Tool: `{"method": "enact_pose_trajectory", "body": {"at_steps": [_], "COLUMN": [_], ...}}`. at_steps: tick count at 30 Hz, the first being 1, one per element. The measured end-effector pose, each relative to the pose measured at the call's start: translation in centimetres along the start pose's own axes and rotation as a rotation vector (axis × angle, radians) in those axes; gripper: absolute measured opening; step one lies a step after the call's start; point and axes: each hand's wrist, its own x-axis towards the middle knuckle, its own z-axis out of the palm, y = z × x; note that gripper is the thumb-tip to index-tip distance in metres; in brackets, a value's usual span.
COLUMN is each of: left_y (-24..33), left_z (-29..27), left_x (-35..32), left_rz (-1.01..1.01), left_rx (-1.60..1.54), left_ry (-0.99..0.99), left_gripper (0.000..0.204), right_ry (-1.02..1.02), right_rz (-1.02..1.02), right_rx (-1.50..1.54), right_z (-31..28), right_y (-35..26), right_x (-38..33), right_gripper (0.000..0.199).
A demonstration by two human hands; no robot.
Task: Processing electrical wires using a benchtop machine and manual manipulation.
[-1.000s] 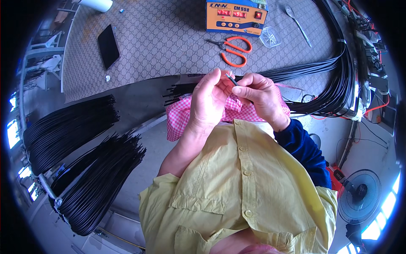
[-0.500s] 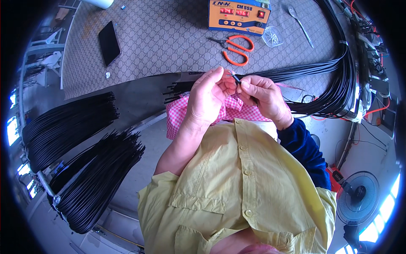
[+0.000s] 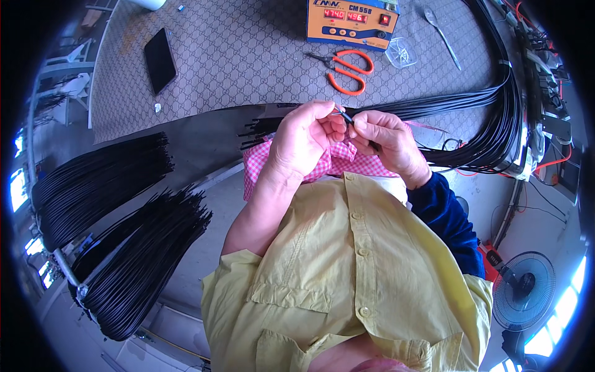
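- In the head view, the right hand (image 3: 392, 137) pinches a black cable (image 3: 348, 118) between thumb and forefinger, above the person's lap; its other fingers are curled and partly hidden.
- The left hand (image 3: 299, 139) has its fingers bent around the cable's thin tip; whether they grip it cannot be told, and the tip is too small to make out clearly.
- The cable's lower part disappears into the right hand.
- Pink checked cloth (image 3: 255, 175) shows partly behind the hands and forearms.
- Loose black cable ends (image 3: 259, 131) run out of sight behind the left hand.
- The orange-and-blue device (image 3: 352, 30) is cut off by the upper edge.
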Motion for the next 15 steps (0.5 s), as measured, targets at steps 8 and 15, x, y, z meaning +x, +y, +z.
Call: {"method": "enact_pose_trajectory", "body": {"at_steps": [8,15], "left_y": [0.4,0.18], "left_z": [-0.17,-0.25], "left_x": [-0.04,-0.06], "left_rz": [-0.067,-0.072], "left_rx": [-0.01,-0.047], "left_ry": [-0.042,-0.073], "left_gripper": [0.021,0.02], "right_ry": [-0.029,-0.03], "right_rz": [0.025,0.021], "right_rx": [0.041,0.055], "right_z": [-0.11,-0.32], "right_y": [-0.15,-0.03], "right_x": [-0.11,0.02], "right_gripper": [0.019,0.021]}}
